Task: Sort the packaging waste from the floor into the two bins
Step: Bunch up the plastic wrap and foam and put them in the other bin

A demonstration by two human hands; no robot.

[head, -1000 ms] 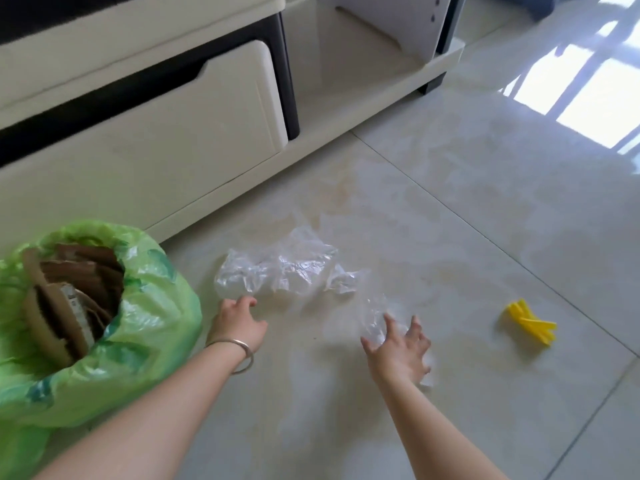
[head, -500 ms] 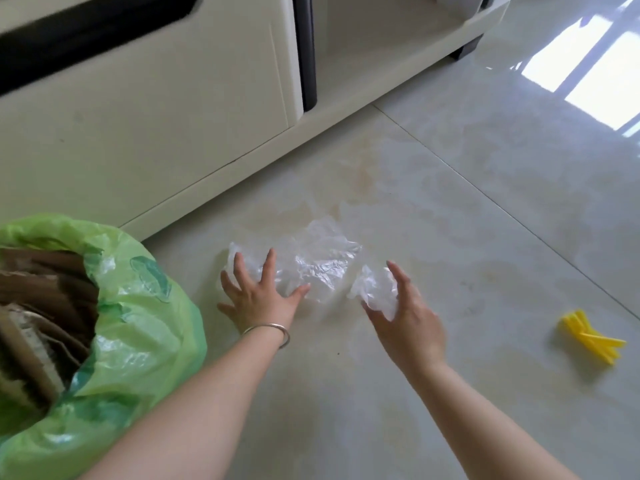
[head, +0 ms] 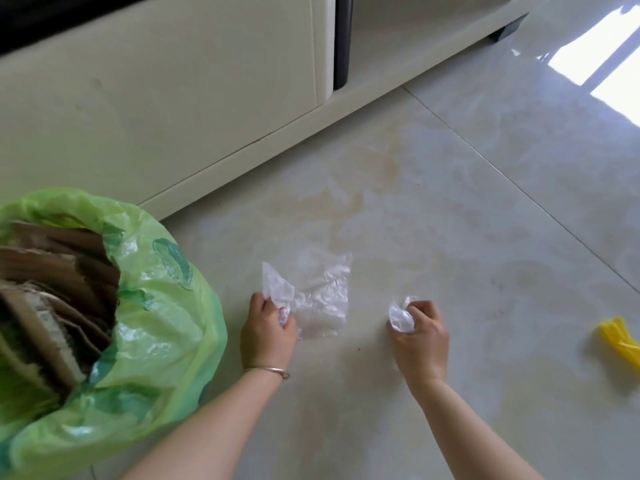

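1. Left hand (head: 268, 332) pinches a corner of the clear plastic bag (head: 320, 299), w/ the rest spread flat on the floor (head: 450, 237), just right of the green-lined bin (head: 166, 306).
2. Right hand (head: 420, 336) is curled round a small plastic wad (head: 400, 317), further right of the bin; hands apart.
3. Film looks v. light, limp, slippery, prob. crackly; bunch it up, don't pinch one edge.
4. Bin holds cardboard (head: 52, 289); plastic likely belongs in a 2nd bin, not in view.
5. Yellow piece (head: 618, 341) lies far right of the bin, untouched.

The green-lined bin (head: 156, 323) and the yellow plastic piece (head: 620, 341) are cut off by the picture's edges.
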